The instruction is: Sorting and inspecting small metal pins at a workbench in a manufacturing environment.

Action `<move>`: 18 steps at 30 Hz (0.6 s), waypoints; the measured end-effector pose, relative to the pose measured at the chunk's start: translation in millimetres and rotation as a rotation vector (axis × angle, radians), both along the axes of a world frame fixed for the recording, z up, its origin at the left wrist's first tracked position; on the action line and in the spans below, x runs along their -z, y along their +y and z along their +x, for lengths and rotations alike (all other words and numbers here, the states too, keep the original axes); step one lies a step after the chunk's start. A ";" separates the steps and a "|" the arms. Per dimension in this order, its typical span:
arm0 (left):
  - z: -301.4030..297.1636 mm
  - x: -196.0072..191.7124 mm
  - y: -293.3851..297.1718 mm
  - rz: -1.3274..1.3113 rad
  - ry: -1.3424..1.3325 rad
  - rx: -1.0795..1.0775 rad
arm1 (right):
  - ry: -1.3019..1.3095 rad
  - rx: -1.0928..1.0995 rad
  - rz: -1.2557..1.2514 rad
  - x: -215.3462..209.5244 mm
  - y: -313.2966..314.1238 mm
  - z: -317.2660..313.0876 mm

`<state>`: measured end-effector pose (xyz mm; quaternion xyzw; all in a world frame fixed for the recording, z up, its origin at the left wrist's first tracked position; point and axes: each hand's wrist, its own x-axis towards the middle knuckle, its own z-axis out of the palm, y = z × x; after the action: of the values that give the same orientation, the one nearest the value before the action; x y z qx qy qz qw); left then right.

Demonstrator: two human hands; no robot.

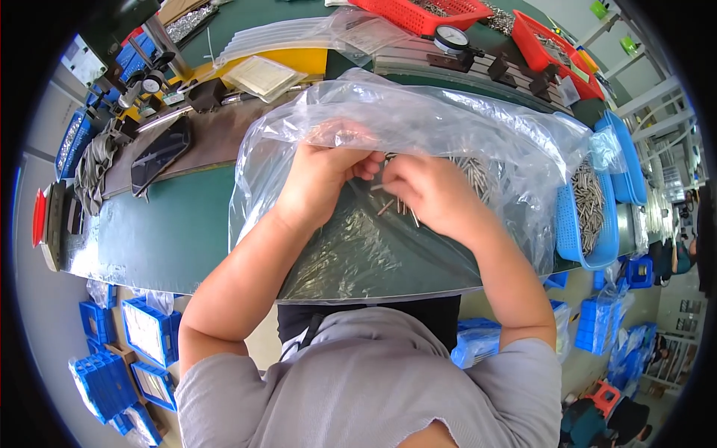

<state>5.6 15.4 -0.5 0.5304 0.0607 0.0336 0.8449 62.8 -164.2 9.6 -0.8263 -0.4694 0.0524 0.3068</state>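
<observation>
A large clear plastic bag (pixel 515 149) lies spread over the green bench in front of me. Both hands are at it, among small metal pins (pixel 472 175). The left hand (pixel 332 168) has its fingers curled, partly beneath the bag's upper sheet; what they close on is hidden. Close beside it on the right, my right hand (pixel 429 190) is closed, thumb and fingers pinched, with a thin metal pin (pixel 378 187) showing at the fingertips. Several loose pins lie on the plastic below that hand, and a larger heap shows behind it.
A blue basket (pixel 566 224) full of metal pins stands at the bench's right edge, another blue basket (pixel 627 160) behind it. Red baskets (pixel 538 45), a dial gauge (pixel 451 39) and a metal rail fixture (pixel 478 71) line the back. A black phone-like slab (pixel 160 153) lies left.
</observation>
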 end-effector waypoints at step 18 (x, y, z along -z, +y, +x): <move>-1.4 0.5 -5.8 -0.270 0.167 0.237 | 0.312 0.133 0.390 -15.6 -5.6 2.3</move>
<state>4.2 9.6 -1.1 0.4166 0.0719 -0.1187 0.8984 65.1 -169.8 25.2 -0.7625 -0.3624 0.0675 0.5317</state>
